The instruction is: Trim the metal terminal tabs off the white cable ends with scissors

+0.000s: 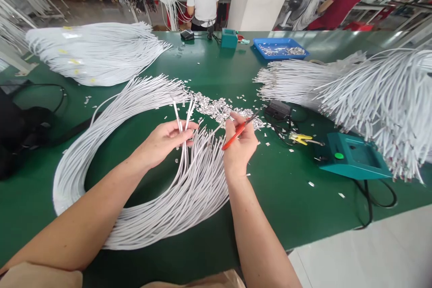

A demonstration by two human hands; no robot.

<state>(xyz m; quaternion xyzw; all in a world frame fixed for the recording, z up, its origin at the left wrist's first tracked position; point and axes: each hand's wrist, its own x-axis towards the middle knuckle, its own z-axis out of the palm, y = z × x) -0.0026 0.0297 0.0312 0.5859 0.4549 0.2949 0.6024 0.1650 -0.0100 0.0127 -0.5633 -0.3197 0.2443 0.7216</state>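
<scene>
My left hand [173,137] is closed, pinching a few white cables [184,159] whose ends stick up above the fingers. These belong to a large coiled bundle of white cables [141,229] that curves around on the green table. My right hand [240,144] is closed around a red-handled tool [236,137] with a dark, pointed tip; its exact kind cannot be made out. A cable end [218,129] reaches toward the right fingertips, though whether they touch it is unclear. Just beyond both hands lies a scattered heap of small whitish scraps [216,109].
More white cable bundles lie at the back left [97,51] and right [381,99]. A teal device [357,155], a yellow-handled clip [300,138] and a black box [278,110] sit rightward. Farther back are a blue tray [280,54] and a teal box [229,38]. Two people work beyond the table.
</scene>
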